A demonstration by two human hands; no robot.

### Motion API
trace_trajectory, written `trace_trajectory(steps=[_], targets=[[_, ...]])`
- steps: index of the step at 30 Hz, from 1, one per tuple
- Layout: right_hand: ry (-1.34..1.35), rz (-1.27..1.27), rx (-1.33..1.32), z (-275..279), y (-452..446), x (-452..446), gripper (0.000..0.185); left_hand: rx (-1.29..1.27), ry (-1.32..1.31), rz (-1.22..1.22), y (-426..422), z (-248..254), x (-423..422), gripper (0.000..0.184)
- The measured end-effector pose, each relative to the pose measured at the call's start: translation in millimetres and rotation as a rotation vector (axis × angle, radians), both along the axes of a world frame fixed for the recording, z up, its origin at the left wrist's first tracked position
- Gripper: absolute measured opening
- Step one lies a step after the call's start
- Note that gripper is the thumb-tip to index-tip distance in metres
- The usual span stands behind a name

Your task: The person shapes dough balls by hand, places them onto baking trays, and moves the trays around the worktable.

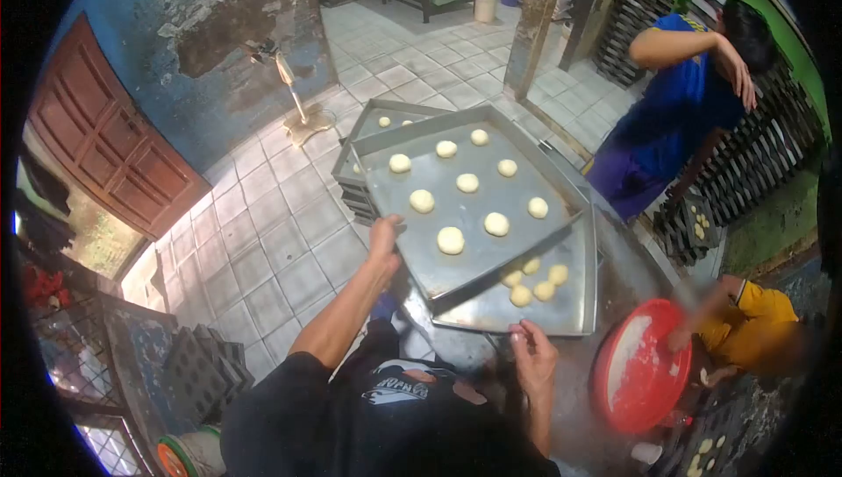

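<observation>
A metal baking tray [526, 170] with several pale dough balls [467, 183] spaced over it is tilted in front of me. My left hand [384, 238] is closed on its left rim. Partly beneath it, a second baking tray [570, 309] lies on the table, with several dough balls [545, 290] bunched together. At the near rim of this lower tray, my right hand [533, 356] has its fingers curled against the edge. Behind the upper tray's left side, more stacked trays [355, 188] show, the top one with small dough balls.
A red basin [643, 363] holding flour stands on the table at right, where a person in yellow [759, 328] reaches in. Another person in blue [671, 109] stands near tall stacks of trays [645, 12]. A fan [289, 82] stands by the blue wall.
</observation>
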State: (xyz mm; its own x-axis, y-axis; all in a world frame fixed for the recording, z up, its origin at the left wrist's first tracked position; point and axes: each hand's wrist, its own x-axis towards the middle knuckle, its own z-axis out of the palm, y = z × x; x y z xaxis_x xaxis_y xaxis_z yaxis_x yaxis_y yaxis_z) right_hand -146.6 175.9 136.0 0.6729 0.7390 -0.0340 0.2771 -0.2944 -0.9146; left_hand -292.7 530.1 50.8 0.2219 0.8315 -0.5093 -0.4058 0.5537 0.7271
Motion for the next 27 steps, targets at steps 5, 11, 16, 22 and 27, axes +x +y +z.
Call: trace_trajectory(steps=[5, 11, 16, 22, 27], targets=[[0.43, 0.187, -0.063, -21, 112, -38, 0.039, 0.157, 0.001, 0.048, 162, -23, -53, 0.021], [0.398, 0.329, -0.163, 7, 260, -85, 0.042, 0.223, 0.053, 0.06, 311, -41, -66, 0.028], [0.383, 0.322, -0.296, 6, 305, -96, 0.044, 0.083, 0.173, 0.003, 385, -117, -67, 0.038], [0.404, 0.241, -0.447, 5, 338, -104, 0.046, 0.04, 0.125, -0.077, 407, -217, -54, 0.043], [0.376, 0.275, -0.412, 6, 349, -108, 0.047, 0.233, 0.326, -0.142, 410, -244, -46, 0.054]])
